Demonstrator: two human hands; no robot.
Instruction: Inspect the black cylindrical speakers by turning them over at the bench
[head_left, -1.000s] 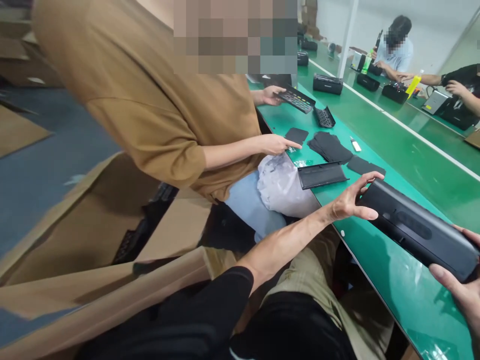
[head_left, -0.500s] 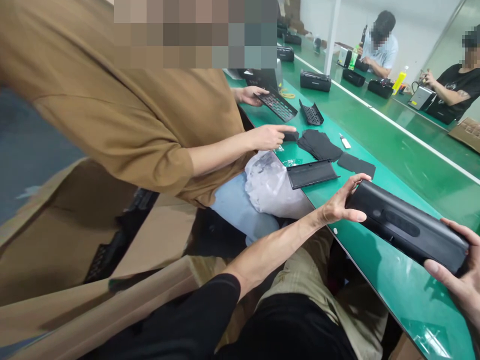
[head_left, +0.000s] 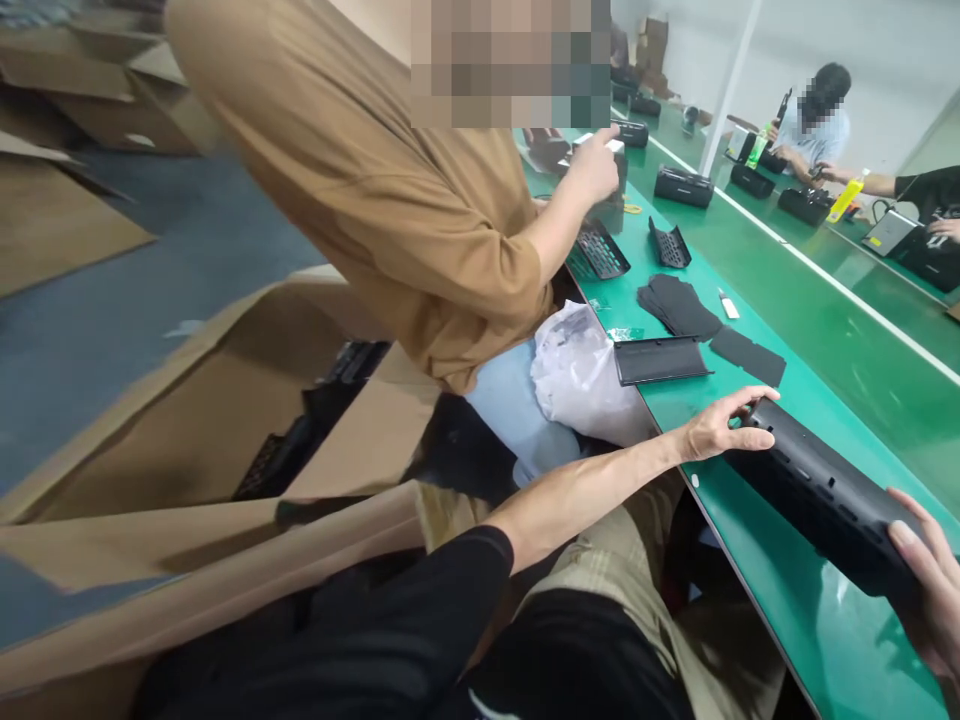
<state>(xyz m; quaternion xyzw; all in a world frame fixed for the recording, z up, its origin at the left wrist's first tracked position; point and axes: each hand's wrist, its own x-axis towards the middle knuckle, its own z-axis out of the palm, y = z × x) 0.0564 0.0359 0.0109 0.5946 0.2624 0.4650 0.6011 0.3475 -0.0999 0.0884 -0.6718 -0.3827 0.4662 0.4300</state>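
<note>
A long black plastic speaker housing (head_left: 825, 500) is held between my two hands above the green tabletop. Its far end is gripped by my left hand (head_left: 727, 428), thumb on top and fingers around the edge. My right hand (head_left: 926, 565) clasps the near end, partly cut off by the frame edge. Slots and small holes show along the side turned up. Beyond my left hand lie a curved black panel (head_left: 664, 362) and a flat black sheet (head_left: 748, 356).
A co-worker in a brown shirt (head_left: 405, 200) sits close on the left, one arm over the table. A pile of black sheets (head_left: 679, 305), perforated grilles (head_left: 669, 243) and a small white bottle (head_left: 728, 304) lie on the table. A large cardboard box (head_left: 187, 420) stands at left.
The housing has rolled in my hands, so its slotted, holed side now faces up. The co-worker's hand has moved away from the sheets, and a perforated grille now rests on the table.
</note>
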